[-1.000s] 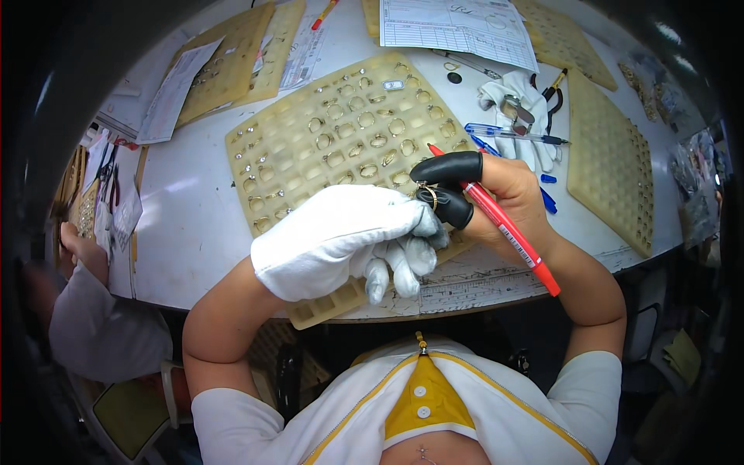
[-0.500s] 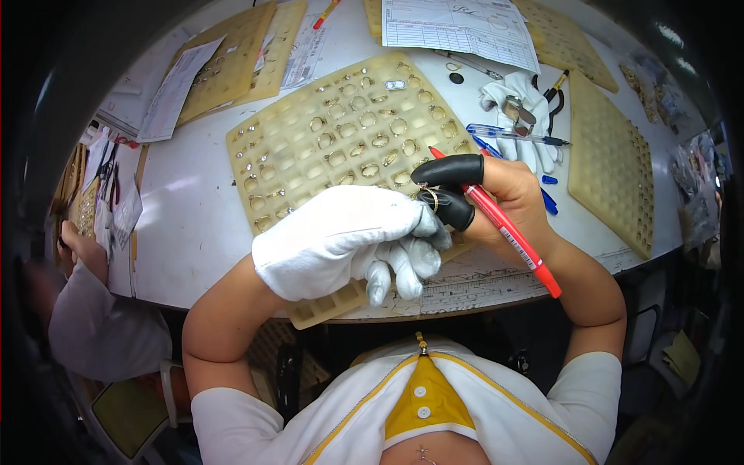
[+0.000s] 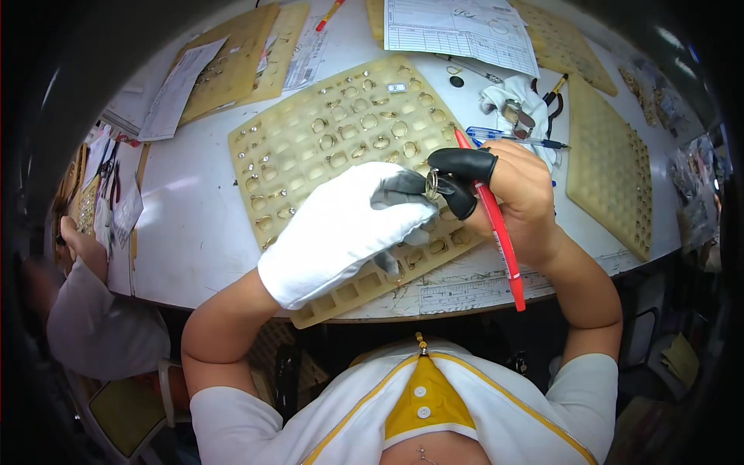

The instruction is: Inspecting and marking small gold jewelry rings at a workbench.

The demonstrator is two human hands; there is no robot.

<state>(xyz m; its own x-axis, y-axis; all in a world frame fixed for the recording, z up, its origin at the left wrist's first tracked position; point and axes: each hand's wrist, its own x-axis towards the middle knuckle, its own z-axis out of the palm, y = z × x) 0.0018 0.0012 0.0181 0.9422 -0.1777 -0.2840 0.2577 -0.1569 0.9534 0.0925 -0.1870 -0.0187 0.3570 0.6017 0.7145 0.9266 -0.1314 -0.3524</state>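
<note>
Gold-coloured ring (image 3: 432, 184) is held up at the meeting point of both hands, above the pale ring tray (image 3: 346, 292); which fingertips bear it cannot be told for sure. Left hand (image 3: 341, 221) is covered by a white glove, grey at the fingertips. Its thumb and forefinger are curved toward the ring, a gap being seen between them farther back; whether the tips are clamped on the ring cannot be told. Right hand (image 3: 515, 190): thumb and forefinger are sheathed in black finger cots and brought up to the ring's other side. Slim red pen (image 3: 504, 236) is gripped in the same hand, slanted, its far end pointed up past the forefinger. Many compartments of the tray are filled with rings; a small white tag (image 3: 396, 88) is set near its far edge. To the right, a clear-barrelled blue pen (image 3: 515, 139) is laid by a white cloth glove (image 3: 532, 90). Second tray (image 3: 601, 147) is placed farther right. Printed form (image 3: 457, 37) is spread beyond the ring tray.
</note>
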